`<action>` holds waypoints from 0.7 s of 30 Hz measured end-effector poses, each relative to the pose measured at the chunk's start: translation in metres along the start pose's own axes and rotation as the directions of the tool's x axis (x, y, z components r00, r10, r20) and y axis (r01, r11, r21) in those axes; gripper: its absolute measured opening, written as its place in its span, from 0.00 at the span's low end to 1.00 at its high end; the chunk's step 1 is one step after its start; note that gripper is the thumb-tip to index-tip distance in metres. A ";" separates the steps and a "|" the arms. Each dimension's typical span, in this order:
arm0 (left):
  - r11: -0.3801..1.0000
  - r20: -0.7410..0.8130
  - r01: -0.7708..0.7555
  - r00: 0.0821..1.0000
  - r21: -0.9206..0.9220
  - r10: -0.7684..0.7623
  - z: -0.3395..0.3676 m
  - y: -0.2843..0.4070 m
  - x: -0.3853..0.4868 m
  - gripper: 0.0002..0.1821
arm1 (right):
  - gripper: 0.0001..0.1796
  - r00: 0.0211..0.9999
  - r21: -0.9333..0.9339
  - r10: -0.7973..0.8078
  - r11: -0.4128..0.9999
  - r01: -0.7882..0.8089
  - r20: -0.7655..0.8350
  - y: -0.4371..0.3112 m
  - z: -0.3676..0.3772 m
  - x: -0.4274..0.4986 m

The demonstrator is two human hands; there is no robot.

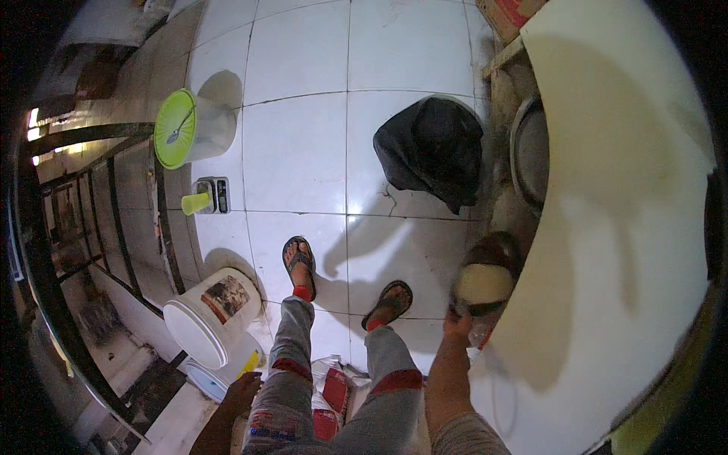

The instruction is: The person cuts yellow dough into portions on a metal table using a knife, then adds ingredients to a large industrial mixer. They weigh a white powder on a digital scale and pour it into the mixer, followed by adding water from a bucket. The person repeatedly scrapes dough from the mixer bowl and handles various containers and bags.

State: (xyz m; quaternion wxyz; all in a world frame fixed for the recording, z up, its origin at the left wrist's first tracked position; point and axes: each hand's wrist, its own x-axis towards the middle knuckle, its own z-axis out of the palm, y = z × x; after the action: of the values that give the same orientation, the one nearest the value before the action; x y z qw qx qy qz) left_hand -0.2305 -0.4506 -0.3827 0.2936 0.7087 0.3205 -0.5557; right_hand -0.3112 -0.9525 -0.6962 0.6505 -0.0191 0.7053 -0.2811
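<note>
My right hand point(459, 323) reaches down beside the counter's edge and grips the near rim of a dark, blurred container point(496, 250) with a pale, cream-coloured mass point(484, 283) in it; whether it is a bowl or a pan I cannot tell. My left hand point(247, 389) hangs by my left thigh, near the white lidded buckets, with no object visible in it; its fingers are partly seen. On the tiled floor ahead, a black plastic bag point(435, 148) covers or holds something bulky.
A white counter point(614, 227) curves along the right, a round metal basin point(529, 153) under it. At left stand a green-lidded tub point(175, 129) with a spoon on top, a small scale point(220, 194) with a green cup, a white bucket point(199, 333) and a black metal railing point(114, 216). Red-and-white sacks point(333, 392) lie behind my feet.
</note>
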 end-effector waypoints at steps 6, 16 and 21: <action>0.744 -0.036 -0.468 0.835 0.476 0.549 -0.006 0.047 -0.021 0.17 | 0.25 0.951 -0.426 0.161 0.904 -0.034 0.265 0.061 0.034 -0.137; 0.227 -0.183 -0.764 0.145 0.604 0.972 -0.110 0.190 -0.168 0.17 | 0.34 0.379 -0.524 0.366 0.503 0.687 0.850 0.085 0.155 -0.445; -0.032 -0.019 -0.721 -0.062 0.692 0.998 -0.191 0.219 -0.237 0.17 | 0.34 0.245 -0.399 0.377 0.413 0.819 0.893 0.104 0.193 -0.610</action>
State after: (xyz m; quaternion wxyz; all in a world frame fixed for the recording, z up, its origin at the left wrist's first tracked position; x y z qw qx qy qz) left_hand 0.0132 -0.4699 -0.0982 0.2962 0.8955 -0.3298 -0.0395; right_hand -0.0033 -0.6976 -0.1857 0.7441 -0.6373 0.1829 0.0823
